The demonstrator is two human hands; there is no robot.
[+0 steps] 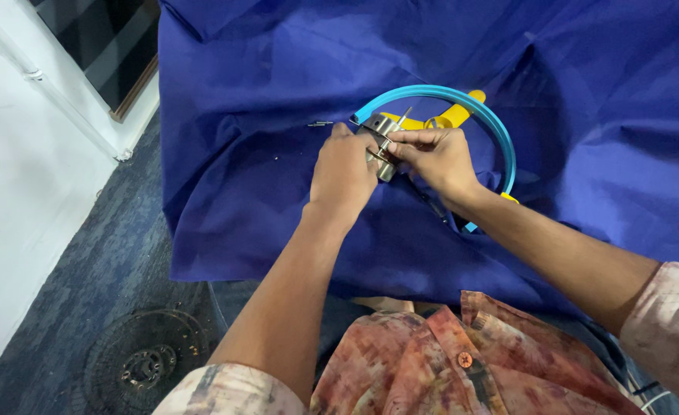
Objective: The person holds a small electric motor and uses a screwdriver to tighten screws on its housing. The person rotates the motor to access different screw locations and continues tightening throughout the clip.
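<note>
Head view | left hand (345,170) grips small metal clamp block (379,137) | right hand (434,157) fingertips pinch its thin metal screw (396,127) | curved turquoise plastic hoop (493,127) behind | rumpled blue cloth (262,192) over work surface | grey carpet floor (86,284), white wall (9,154) left

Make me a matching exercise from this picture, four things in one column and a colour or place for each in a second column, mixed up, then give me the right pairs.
Things:
1. curved band
2. cloth
3. metal part
4. round disc

Descriptions:
A. on the carpeted floor, lower left
B. dark blue, spread under everything
C. light blue, arching beyond the hands
D. silver, held between the left hand and right hand

Pairs: 1-C, 2-B, 3-D, 4-A
</note>
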